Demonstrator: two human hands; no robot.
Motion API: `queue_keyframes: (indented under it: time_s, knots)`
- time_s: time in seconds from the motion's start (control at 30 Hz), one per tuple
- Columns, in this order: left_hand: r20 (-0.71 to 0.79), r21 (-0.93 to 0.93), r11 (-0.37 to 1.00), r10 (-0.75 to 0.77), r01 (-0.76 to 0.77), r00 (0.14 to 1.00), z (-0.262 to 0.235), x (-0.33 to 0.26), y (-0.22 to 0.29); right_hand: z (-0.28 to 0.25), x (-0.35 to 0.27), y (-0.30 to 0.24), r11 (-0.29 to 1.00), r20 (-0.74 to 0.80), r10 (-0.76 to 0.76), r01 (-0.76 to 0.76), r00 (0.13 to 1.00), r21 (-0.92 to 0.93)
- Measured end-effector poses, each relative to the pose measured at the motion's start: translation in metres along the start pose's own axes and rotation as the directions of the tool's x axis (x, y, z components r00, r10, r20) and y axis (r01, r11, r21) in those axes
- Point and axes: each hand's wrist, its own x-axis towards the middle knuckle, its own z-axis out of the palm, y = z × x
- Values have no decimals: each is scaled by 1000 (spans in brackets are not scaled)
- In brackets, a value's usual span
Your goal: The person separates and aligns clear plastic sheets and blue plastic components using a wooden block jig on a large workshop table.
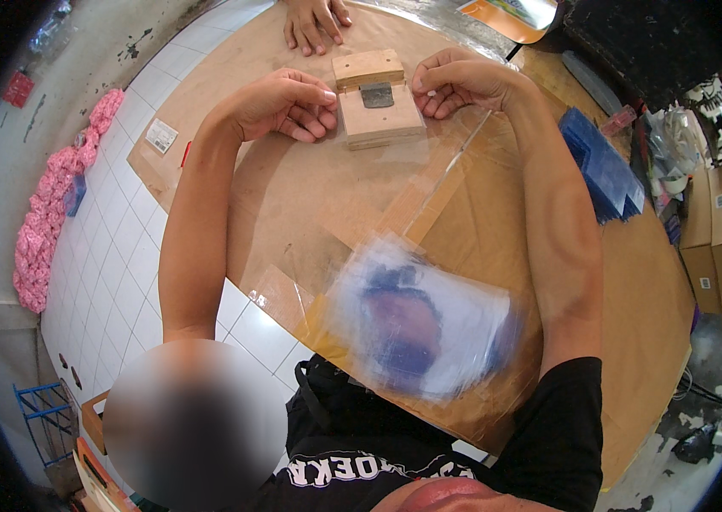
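A light wooden block [382, 124] lies on the brown-covered table, with a raised wooden bar [368, 66] across its far end. Set in its middle is a dark grey, roughly square piece [377, 96]. Clear plastic film [414, 153] shows around the block's near edge. My left hand [292, 104] is beside the block's left side, thumb and forefinger pinched together. At the right side my right hand [456, 83] pinches in the same way, its other fingers curled. Whatever sits between the fingertips is too small or too transparent to make out.
A loose pile of clear plastic sleeves [429, 320] covers the table close to my body. Blue plastic sheets [600, 166] are stacked at the right, near cardboard boxes [713, 243]. Another person's hand [316, 24] rests flat at the far edge. Pink wrapped material [62, 205] lies along the left wall.
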Motion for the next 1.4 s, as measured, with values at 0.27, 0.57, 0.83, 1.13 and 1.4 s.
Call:
queue_keyframes:
  time_s: [0.27, 0.57, 0.83, 1.13, 1.4]
  knots:
    - [12, -4, 1000, 10, -9, 1000, -1, 2, -2, 1, 0, 0, 1000, -7, -1, 0, 1000, -11]
    - [1, 10, 1000, 5, -5, 1000, 2, -1, 1, 1, -1, 0, 999, -15, -8, 8, 1000, -31]
    - [-4, 17, 1000, 1, -1, 1000, 1, -3, 2, 0, 0, -1, 1000, -12, -3, 3, 1000, 6]
    - [-14, 42, 999, 0, 1, 1000, 0, -3, 1, 3, -1, 0, 1000, -42, 10, -11, 999, -7]
    - [-404, 47, 999, 5, 15, 915, -27, -8, 1, -18, -8, 5, 1000, -138, 14, -13, 990, 9]
